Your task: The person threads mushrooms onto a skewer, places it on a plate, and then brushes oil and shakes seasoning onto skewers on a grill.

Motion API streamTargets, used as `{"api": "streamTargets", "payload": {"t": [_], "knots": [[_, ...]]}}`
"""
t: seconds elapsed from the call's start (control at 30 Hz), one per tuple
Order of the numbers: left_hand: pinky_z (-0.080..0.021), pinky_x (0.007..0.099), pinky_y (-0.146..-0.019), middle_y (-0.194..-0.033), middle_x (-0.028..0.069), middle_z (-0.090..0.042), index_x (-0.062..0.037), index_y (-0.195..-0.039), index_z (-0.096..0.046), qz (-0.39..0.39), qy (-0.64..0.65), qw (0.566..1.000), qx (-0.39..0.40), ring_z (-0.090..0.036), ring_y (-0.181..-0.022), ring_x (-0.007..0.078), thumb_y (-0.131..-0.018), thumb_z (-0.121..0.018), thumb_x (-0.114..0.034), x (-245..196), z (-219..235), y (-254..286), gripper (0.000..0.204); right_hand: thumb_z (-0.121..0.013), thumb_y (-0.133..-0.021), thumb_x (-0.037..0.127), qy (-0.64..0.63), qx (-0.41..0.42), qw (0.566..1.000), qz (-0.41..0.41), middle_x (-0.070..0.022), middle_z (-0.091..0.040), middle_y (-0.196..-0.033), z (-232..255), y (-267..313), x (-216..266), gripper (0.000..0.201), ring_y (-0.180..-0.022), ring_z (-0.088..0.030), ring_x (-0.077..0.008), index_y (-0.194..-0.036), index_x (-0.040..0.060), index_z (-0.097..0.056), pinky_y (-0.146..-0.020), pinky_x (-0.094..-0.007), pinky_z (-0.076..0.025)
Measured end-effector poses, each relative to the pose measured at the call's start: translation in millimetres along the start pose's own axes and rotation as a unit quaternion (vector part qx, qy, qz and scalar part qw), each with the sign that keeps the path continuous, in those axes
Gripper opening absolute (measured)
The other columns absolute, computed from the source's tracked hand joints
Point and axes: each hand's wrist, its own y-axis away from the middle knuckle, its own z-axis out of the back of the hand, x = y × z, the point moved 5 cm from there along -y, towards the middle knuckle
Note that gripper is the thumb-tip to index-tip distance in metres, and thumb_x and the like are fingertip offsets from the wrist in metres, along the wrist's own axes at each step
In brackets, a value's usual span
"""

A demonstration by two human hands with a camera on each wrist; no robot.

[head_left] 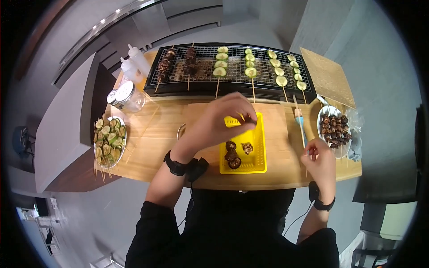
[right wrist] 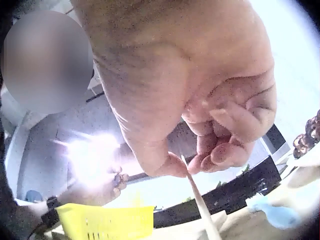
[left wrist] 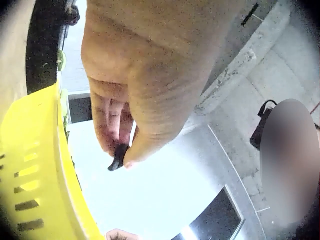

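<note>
Pinches dark mushroom piece point(left wrist: 118, 157) in left hand point(head_left: 220, 119), wooden skewer point(right wrist: 201, 204) in right hand point(head_left: 322, 161), between closed fingers point(right wrist: 229, 155) (probably about to thread); next, needs careful aligning.

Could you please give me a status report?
Left hand pinches dark piece near yellow basket. Right hand pinches wooden skewer. Brush close by, possible snag.

Mushroom pieces point(head_left: 231, 154) lie in the basket point(head_left: 254, 164), before the grill point(head_left: 205, 71), between left plate point(head_left: 120, 119) and right plate point(head_left: 319, 121).
</note>
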Motion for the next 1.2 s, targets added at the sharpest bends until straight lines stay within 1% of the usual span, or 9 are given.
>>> {"api": "streamTargets", "payload": {"t": [0.07,0.1,0.2,0.23,0.4,0.5,0.6,0.73,1.2], "knots": [[-0.054,0.027,-0.086,-0.102,0.0024,-0.067,-0.003,-0.104,-0.069,-0.002,0.065,0.994,-0.082,-0.067,-0.096,0.0129,-0.092,-0.074,-0.001,6.1,11.0,-1.9,0.013,-0.068,-0.076,0.002,-0.093,-0.025,0.994,0.043,-0.0061,-0.061,-0.069,7.2,-12.6,1.2,0.009,-0.062,-0.06,-0.0158,-0.085,0.0038,-0.064,-0.058,-0.0305,-0.046],[-0.054,0.0261,-0.087,-0.103,0.0018,-0.068,-0.0025,-0.106,-0.07,0.005,0.12,0.986,-0.117,-0.066,-0.097,0.0112,-0.093,-0.073,-0.001,13.7,15.7,-2.0,0.013,-0.067,-0.078,-0.001,-0.09,-0.015,0.995,0.029,-0.0017,-0.06,-0.071,11.3,-18.5,4.4,0.01,-0.064,-0.056,-0.0072,-0.085,0.0044,-0.062,-0.057,-0.0247,-0.042],[-0.052,0.022,-0.087,-0.108,0.0014,-0.069,-0.0007,-0.114,-0.071,0.03,0.19,0.959,-0.208,-0.064,-0.098,0.0074,-0.095,-0.072,-0.001,29.0,33.0,0.0,0.018,-0.066,-0.081,-0.001,-0.236,-0.006,0.971,0.035,0.0036,-0.059,-0.074,8.3,-40.8,10.9,0.012,-0.065,-0.054,-0.0025,-0.089,0.006,-0.06,-0.057,-0.0211,-0.04],[-0.052,0.0214,-0.087,-0.109,0.0012,-0.069,-0.0008,-0.116,-0.071,0.046,0.203,0.949,-0.238,-0.064,-0.098,0.0071,-0.095,-0.073,-0.001,34.5,37.8,2.2,0.021,-0.063,-0.088,-0.002,-0.294,0.03,0.954,0.056,0.0071,-0.057,-0.075,3.5,-50.6,13.5,0.013,-0.065,-0.051,-0.0005,-0.094,0.0069,-0.057,-0.058,-0.0187,-0.039],[-0.051,0.0195,-0.085,-0.101,-0.0022,-0.063,-0.0014,-0.125,-0.069,0.057,0.212,0.924,-0.314,-0.06,-0.092,0.0059,-0.093,-0.074,0.002,45.8,49.6,6.2,0.033,-0.057,-0.095,-0.005,-0.423,0.145,0.888,0.108,0.006,-0.056,-0.074,-21.5,-96.9,44.9,0.012,-0.065,-0.051,-0.0017,-0.1,0.0056,-0.057,-0.059,-0.019,-0.039],[-0.051,0.0202,-0.085,-0.099,-0.0025,-0.06,-0.0009,-0.125,-0.069,0.049,0.196,0.921,-0.332,-0.06,-0.09,0.0063,-0.092,-0.074,0.003,48.8,51.9,6.0,0.033,-0.059,-0.096,-0.005,-0.438,0.215,0.864,0.12,0.0061,-0.054,-0.071,-39.4,-115.2,52.9,0.011,-0.064,-0.05,-0.0021,-0.102,0.0041,-0.058,-0.058,-0.0191,-0.038],[-0.053,0.0247,-0.09,-0.111,0.0002,-0.064,-0.0031,-0.126,-0.067,0.071,0.2,0.924,-0.317,-0.063,-0.099,0.0081,-0.093,-0.071,0.001,53.9,54.2,8.1,0.033,-0.062,-0.097,-0.002,-0.481,0.266,0.828,0.108,0.0075,-0.052,-0.071,-54.6,-116.7,56.3,0.009,-0.061,-0.045,-0.0012,-0.102,0.0046,-0.06,-0.055,-0.0193,-0.033],[-0.054,0.0259,-0.091,-0.113,0.0013,-0.065,-0.0038,-0.125,-0.064,0.083,0.219,0.914,-0.333,-0.065,-0.102,0.0094,-0.094,-0.07,0.001,56.4,53.2,11.4,0.032,-0.064,-0.099,0.005,-0.502,0.27,0.82,0.045,0.0097,-0.05,-0.071,-71.2,-111.8,41.3,0.004,-0.059,-0.037,0.0001,-0.102,0.0054,-0.064,-0.052,-0.0193,-0.024],[-0.052,0.0265,-0.09,-0.114,0.0014,-0.066,-0.0057,-0.125,-0.062,0.067,0.213,0.908,-0.354,-0.063,-0.104,0.0105,-0.094,-0.069,0.003,62.3,52.3,10.5,0.033,-0.063,-0.101,0.005,-0.499,0.29,0.815,0.057,0.0109,-0.054,-0.079,-80.0,-102.7,42.5,0.003,-0.065,-0.037,0.003,-0.104,0.0059,-0.063,-0.056,-0.0176,-0.026]]}}
